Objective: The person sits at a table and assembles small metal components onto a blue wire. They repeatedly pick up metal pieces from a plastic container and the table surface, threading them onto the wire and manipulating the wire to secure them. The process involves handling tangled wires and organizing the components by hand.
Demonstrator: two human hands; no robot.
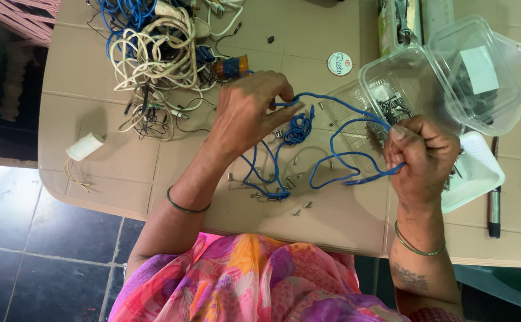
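- Left hand [250, 110]: fingers pinched closed on one end of the blue wire [332, 134], back of hand up, thin bangle at the wrist.
- Right hand [423, 156]: curled into a fist, gripping the other end of the same wire; a short stub pokes out toward the left below the fist.
- Wire: long axis runs roughly left-right across the view, strung between the two hands, arching up past the left fingertips, then dipping to the right fist.
- Slack hangs off it in loops; a tight knotted clump sits just right of the left hand, more loops trail down onto the worktop [117, 155] near the front edge.
- Small metal screws [296, 210] lie scattered under and around the loops, loose on the worktop.
- Right of the wire: clear plastic box [392, 77] with more small metal parts inside, its hinged lid thrown open further right; a white lid [478, 173] lies under the right hand.
- Black pen [494, 209] lies along the right edge, pointing up-down in view.
- Far side: tangle of cream and blue cables [153, 53], a small orange part beside it, a round white disc [339, 63] near the box.
- Left: white plug-like block [85, 146] with short yellow leads, well apart from the hands.
- Worktop is beige with moulded grooves; dark tiled floor [39, 238] below it.
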